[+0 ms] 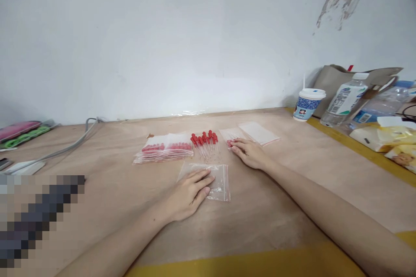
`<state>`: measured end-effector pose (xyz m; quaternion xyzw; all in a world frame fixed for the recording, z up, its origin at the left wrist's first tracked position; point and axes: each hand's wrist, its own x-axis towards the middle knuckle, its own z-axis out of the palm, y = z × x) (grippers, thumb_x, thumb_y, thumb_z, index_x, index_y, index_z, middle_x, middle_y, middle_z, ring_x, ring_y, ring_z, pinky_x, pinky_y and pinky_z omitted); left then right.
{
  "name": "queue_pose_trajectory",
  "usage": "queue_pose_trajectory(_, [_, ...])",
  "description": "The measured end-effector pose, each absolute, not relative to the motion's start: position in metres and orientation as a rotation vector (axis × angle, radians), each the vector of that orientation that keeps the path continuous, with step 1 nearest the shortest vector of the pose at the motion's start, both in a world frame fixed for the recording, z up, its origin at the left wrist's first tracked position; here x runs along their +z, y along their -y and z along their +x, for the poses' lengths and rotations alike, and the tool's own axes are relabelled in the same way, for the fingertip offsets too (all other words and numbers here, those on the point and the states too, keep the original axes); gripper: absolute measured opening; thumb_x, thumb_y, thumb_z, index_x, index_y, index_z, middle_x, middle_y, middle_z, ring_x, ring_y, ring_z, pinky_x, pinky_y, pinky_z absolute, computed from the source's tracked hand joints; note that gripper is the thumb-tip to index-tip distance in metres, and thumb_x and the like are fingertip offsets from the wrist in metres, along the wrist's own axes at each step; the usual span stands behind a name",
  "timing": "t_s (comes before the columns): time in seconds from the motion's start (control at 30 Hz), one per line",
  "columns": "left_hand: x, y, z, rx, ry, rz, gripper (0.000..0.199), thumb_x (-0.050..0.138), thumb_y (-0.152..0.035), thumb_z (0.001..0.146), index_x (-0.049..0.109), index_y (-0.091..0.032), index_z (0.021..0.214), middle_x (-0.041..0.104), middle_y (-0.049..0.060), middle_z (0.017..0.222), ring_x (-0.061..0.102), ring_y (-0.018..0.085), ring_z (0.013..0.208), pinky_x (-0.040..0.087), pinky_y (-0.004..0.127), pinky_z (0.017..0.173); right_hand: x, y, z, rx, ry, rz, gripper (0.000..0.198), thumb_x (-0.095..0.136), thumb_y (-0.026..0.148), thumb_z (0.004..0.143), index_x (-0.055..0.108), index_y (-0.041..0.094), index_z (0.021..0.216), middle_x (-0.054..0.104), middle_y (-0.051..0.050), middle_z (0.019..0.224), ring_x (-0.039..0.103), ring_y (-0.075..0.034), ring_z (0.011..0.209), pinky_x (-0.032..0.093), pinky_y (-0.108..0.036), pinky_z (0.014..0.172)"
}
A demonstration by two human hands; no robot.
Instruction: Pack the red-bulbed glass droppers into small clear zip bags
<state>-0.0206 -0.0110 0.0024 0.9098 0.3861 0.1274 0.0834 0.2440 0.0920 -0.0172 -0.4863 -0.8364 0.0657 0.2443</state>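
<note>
Flat on a clear zip bag (221, 184) lies my left hand (191, 192), fingers stretched out and covering the bag's left part. Just beyond it several droppers (205, 139) with red bulbs and clear tips rest loose in a cluster. My right hand (249, 152) reaches right of them, its extended fingers touching a small bag (229, 133) with red bulbs showing in it. Left of the loose droppers is a stack of filled bags (165, 149), with rows of red bulbs showing through. A pile of flat zip bags (260, 133) lies beyond my right hand.
At the right stand a paper cup (308, 104) with a straw, a water bottle (346, 100), a grey bag (328, 78) and yellow packages (383, 134). A grey cable (73, 145) and pink and green packs (24, 132) lie left. A white wall (146, 43) borders the table's back.
</note>
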Motion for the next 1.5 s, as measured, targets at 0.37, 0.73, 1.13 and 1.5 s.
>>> queue_pose_trajectory(0.37, [0.007,0.008,-0.014,0.432,-1.158,2.771,0.043,0.049,-0.041,0.084,0.049,-0.025,0.124,0.05,0.009,0.123,0.046,0.027,0.111,0.036,0.046,0.093,0.006,-0.099,0.199,0.066,2.099,-1.593,0.022,0.05,0.03,0.078,0.058,0.018,0.094,0.064,-0.007,0.092,0.055,-0.022,0.091,0.037,-0.033,0.08])
queue_pose_trajectory(0.73, [0.005,0.007,-0.016,0.499,-1.11,2.738,0.035,0.035,-0.025,0.091,0.05,-0.024,0.122,0.05,0.008,0.12,0.047,0.024,0.107,0.038,0.042,0.091,0.011,-0.122,0.153,0.348,2.044,-1.914,0.035,0.05,0.014,0.075,0.047,0.006,0.109,0.059,-0.024,0.102,0.059,-0.032,0.096,0.043,-0.038,0.074])
queue_pose_trajectory(1.13, [0.001,0.001,-0.029,0.414,-1.049,2.678,0.039,0.039,-0.029,0.092,0.042,-0.027,0.13,0.045,0.004,0.133,0.037,0.021,0.124,0.033,0.042,0.102,0.009,-0.082,0.231,0.994,1.633,-1.446,0.074,0.041,0.022,0.081,-0.007,0.011,0.137,0.058,0.002,0.06,0.056,-0.015,0.049,0.046,-0.027,0.049])
queue_pose_trajectory(1.5, [0.002,0.001,-0.024,0.348,-1.083,2.648,0.036,0.036,-0.034,0.093,0.044,-0.03,0.129,0.04,0.002,0.137,0.034,0.022,0.126,0.03,0.043,0.103,-0.02,-0.024,0.226,1.198,1.145,-1.078,0.067,0.06,0.027,0.067,0.02,0.025,0.12,0.05,0.009,0.063,0.061,-0.014,0.052,0.053,-0.029,0.052])
